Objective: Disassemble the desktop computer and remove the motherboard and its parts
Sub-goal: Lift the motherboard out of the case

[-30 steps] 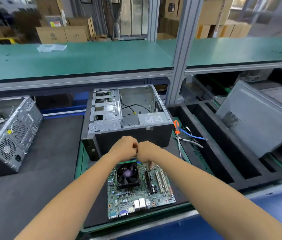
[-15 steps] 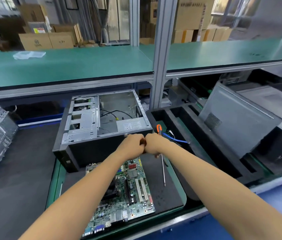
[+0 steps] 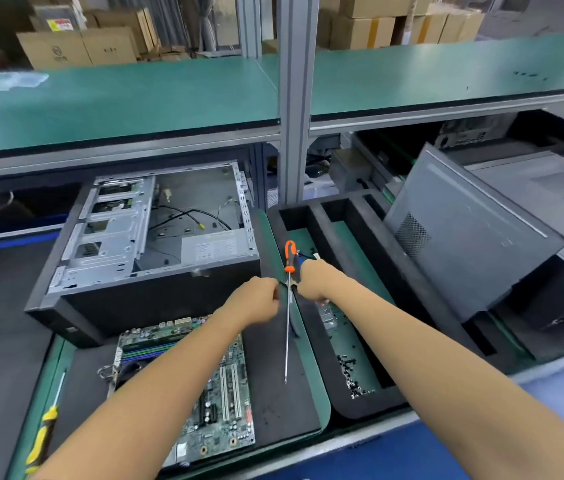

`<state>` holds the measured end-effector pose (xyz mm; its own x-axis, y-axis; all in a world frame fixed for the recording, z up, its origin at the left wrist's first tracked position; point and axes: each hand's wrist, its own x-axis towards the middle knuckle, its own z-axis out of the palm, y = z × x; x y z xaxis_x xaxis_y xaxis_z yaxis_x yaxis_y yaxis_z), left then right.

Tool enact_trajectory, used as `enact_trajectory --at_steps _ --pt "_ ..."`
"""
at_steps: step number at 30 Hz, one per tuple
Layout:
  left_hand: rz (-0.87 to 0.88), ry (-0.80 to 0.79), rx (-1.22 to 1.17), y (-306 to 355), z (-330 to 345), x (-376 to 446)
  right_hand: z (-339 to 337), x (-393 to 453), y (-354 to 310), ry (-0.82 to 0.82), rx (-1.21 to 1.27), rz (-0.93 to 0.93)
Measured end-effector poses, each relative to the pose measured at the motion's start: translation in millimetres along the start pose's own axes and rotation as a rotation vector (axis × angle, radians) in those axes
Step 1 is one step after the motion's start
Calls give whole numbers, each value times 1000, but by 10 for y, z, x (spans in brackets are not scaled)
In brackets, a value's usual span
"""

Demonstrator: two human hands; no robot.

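Both hands are curled and raised close together: the left hand point(image 3: 256, 299) and the right hand point(image 3: 315, 282) seem to pinch a small dark part between them, but it is too small to tell what it is. It hangs above the shaft of an orange screwdriver point(image 3: 287, 306) that lies on the surface.

I think the main risk is that this small part slips from the fingers, because the grip is only a pinch. It could then fall among the loose screws point(image 3: 350, 372) in the tray point(image 3: 322, 393) under the right forearm, or onto the board, and be hard to find. A low move could also knock the screwdriver.

The motherboard point(image 3: 225, 386) lies flat just below the left forearm, partly hidden by it, nearer to the person than the hands. The empty case point(image 3: 156, 251) stands just beyond the left hand. A yellow screwdriver point(image 3: 43, 438) lies far to the left of the forearms.
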<state>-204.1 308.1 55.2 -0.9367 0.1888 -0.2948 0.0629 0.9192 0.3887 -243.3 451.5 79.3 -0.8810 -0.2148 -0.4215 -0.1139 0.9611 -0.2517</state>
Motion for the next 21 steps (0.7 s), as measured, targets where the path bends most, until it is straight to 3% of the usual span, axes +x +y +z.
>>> enact_trajectory --at_steps 4,10,21 --pt "11 29 -28 41 -118 77 -43 61 -203 -28 -35 -43" --pt "-4 146 -71 62 -439 47 -315 54 -643 124 -119 -139" --pt "10 211 6 -522 -786 -559 -233 -299 -1473 125 -239 -244"
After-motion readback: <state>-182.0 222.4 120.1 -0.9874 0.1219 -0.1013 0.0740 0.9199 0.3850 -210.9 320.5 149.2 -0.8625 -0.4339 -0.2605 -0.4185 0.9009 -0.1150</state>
